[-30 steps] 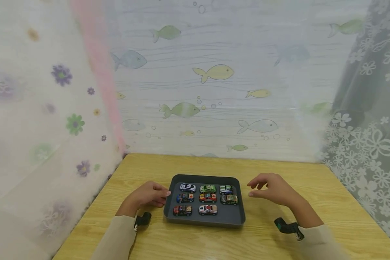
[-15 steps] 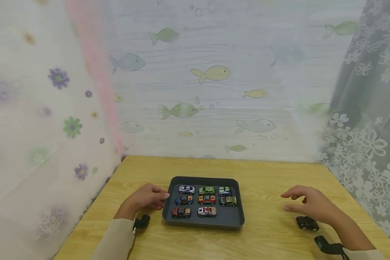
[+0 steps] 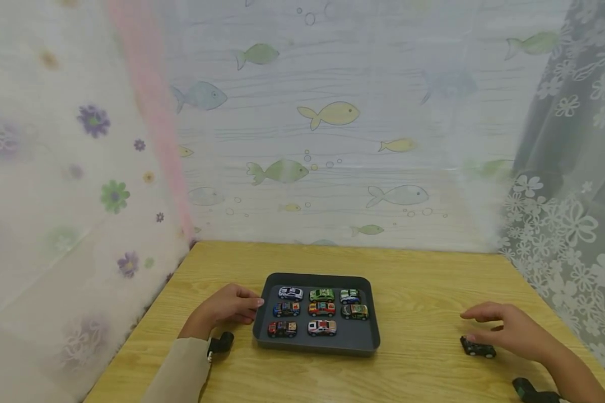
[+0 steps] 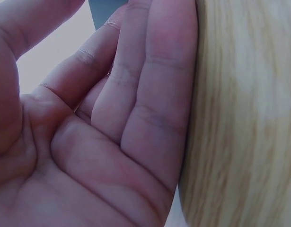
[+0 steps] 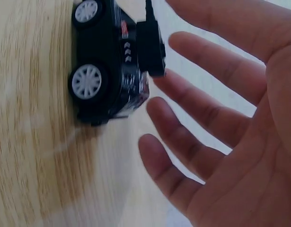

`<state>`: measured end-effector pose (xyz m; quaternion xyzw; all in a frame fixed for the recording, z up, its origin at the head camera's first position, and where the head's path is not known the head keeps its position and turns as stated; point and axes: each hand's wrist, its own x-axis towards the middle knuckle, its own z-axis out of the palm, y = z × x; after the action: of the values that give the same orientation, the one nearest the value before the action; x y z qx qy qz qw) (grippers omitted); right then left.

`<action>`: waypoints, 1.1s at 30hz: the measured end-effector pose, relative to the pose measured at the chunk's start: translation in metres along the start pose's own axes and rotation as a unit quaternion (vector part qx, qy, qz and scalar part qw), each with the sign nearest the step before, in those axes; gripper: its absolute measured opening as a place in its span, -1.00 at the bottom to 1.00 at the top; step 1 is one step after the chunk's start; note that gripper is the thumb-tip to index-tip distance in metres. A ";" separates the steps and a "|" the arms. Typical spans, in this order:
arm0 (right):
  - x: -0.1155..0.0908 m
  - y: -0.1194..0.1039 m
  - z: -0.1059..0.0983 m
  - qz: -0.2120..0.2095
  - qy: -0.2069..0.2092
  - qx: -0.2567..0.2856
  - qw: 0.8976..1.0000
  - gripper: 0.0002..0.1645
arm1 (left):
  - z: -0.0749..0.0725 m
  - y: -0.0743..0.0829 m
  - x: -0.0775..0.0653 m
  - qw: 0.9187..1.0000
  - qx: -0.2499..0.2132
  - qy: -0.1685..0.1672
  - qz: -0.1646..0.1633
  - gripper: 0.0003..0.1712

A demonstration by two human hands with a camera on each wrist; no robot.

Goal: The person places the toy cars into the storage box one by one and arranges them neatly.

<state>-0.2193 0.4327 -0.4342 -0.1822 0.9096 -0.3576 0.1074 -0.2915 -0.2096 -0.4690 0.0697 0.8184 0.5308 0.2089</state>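
A dark grey tray lies mid-table with several small toy cars in it, among them a red and yellow car and a white and red one. My left hand rests at the tray's left edge, thumb tip against the rim. In the left wrist view its fingers extend fairly straight along the table. To the right, my right hand hovers over a black toy car. The right wrist view shows that car on its wheels beside spread fingers, which do not hold it.
The wooden table reaches back to a fish-print curtain. Flower-print curtains stand at the left and right. Bare wood lies between the tray and the black car.
My right hand has moved from beside the tray rightward and down to the black toy car, which came into view. My left hand and the cars in the tray stay put.
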 end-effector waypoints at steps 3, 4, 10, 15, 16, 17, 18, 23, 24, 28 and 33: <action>-0.002 0.007 -0.002 0.002 -0.021 0.025 0.999 -0.49 | 0.000 -0.001 0.000 1.000 -0.004 0.000 -0.001 -0.45; -0.002 0.010 -0.003 0.004 -0.030 0.038 0.999 -0.50 | 0.000 -0.002 0.000 1.000 -0.006 0.000 -0.001 -0.45; -0.003 0.018 -0.006 0.007 -0.078 0.105 0.991 -0.51 | 0.001 -0.004 0.001 1.000 -0.008 0.001 -0.005 -0.44; -0.004 0.018 -0.007 0.015 -0.079 0.084 0.993 -0.58 | 0.000 -0.003 0.002 1.000 -0.008 -0.001 -0.007 -0.44; -0.004 0.017 -0.007 0.014 -0.078 0.080 0.994 -0.60 | -0.001 -0.002 0.002 1.000 -0.009 -0.002 -0.007 -0.44; -0.003 0.017 -0.007 0.011 -0.078 0.078 0.994 -0.62 | -0.001 -0.002 0.001 1.000 -0.010 -0.002 -0.008 -0.44; -0.003 0.017 -0.007 0.007 -0.079 0.076 0.994 -0.64 | -0.001 -0.001 0.001 1.000 -0.011 -0.003 -0.009 -0.44; -0.003 0.017 -0.008 -0.014 -0.075 0.069 0.995 -0.70 | -0.001 0.002 0.000 1.000 -0.007 -0.003 -0.009 -0.44; -0.003 0.017 -0.008 -0.016 -0.074 0.066 0.995 -0.71 | -0.001 0.002 0.000 1.000 -0.006 -0.003 -0.010 -0.44; -0.003 0.015 -0.005 -0.015 -0.056 0.044 0.997 -0.73 | -0.001 0.001 0.001 1.000 -0.007 -0.001 -0.013 -0.44; -0.005 0.011 0.000 -0.016 -0.020 -0.002 1.000 -0.78 | -0.001 0.001 0.001 1.000 -0.005 0.001 -0.010 -0.42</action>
<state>-0.2179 0.4421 -0.4412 -0.2041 0.9048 -0.3543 0.1191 -0.2926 -0.2094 -0.4686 0.0600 0.8163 0.5332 0.2142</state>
